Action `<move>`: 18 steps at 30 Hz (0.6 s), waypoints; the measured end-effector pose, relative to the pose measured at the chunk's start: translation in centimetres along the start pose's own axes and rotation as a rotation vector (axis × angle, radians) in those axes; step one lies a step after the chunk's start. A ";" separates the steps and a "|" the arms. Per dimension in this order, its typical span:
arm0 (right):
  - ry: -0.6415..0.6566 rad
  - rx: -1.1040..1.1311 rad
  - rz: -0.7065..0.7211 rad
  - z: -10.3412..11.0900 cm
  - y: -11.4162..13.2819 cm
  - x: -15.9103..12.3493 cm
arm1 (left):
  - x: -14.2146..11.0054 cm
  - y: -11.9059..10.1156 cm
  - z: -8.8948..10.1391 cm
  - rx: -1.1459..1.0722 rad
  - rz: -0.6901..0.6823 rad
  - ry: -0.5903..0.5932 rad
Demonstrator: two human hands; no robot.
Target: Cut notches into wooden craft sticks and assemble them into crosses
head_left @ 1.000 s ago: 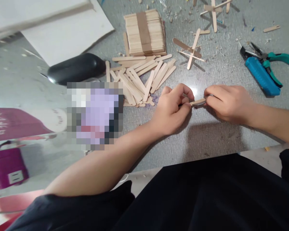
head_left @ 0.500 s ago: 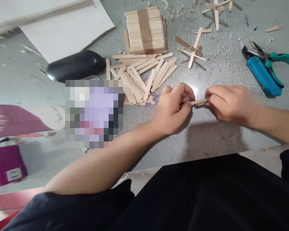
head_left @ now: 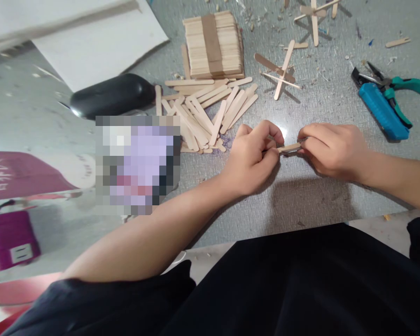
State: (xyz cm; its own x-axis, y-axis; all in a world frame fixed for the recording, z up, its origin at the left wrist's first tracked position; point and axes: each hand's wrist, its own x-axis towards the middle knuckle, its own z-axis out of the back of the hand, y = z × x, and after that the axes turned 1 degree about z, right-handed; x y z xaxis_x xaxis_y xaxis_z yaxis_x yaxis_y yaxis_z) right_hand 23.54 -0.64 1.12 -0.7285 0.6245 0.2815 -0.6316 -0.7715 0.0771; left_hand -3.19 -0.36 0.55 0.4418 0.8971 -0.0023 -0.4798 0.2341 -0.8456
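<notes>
Between my two hands is a small wooden craft stick (head_left: 290,148), gripped at both ends. The fingers of my left hand (head_left: 254,156) are closed on its left end, thumb along the near side. My right hand (head_left: 334,148) pinches the other end with curled fingers, which hide that tip. Left of my left hand lies a loose pile of craft sticks (head_left: 199,112). Beyond my hands, an assembly of crossed sticks (head_left: 283,72) stands on the table.
A banded stack of craft sticks (head_left: 227,46) sits behind the pile. On the right lie a blue cutter (head_left: 385,112) and green-handled pliers (head_left: 408,84). A second stick assembly (head_left: 314,18) is at the back. At left are a black rounded case (head_left: 114,95) and white paper (head_left: 101,46).
My hands and the stick between them hold almost the same position. The whole view has shifted very slightly.
</notes>
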 end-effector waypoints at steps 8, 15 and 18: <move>-0.083 -0.079 0.047 -0.1 0.1 -0.2 | 0.0 -0.2 0.1 0.025 0.001 0.002; 0.006 0.016 -0.027 -0.1 0.1 -0.1 | -0.1 -0.1 0.1 0.033 0.011 0.014; 0.011 0.042 -0.051 -0.1 0.2 0.0 | -0.1 -0.1 0.1 0.026 0.015 0.015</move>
State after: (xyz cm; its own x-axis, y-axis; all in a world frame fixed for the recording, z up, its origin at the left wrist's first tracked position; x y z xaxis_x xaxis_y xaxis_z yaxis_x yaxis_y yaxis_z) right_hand 23.42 -0.78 1.03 -0.6982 0.6646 0.2660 -0.6568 -0.7425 0.1311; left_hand -3.22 -0.43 0.70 0.4457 0.8949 -0.0236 -0.5059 0.2300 -0.8314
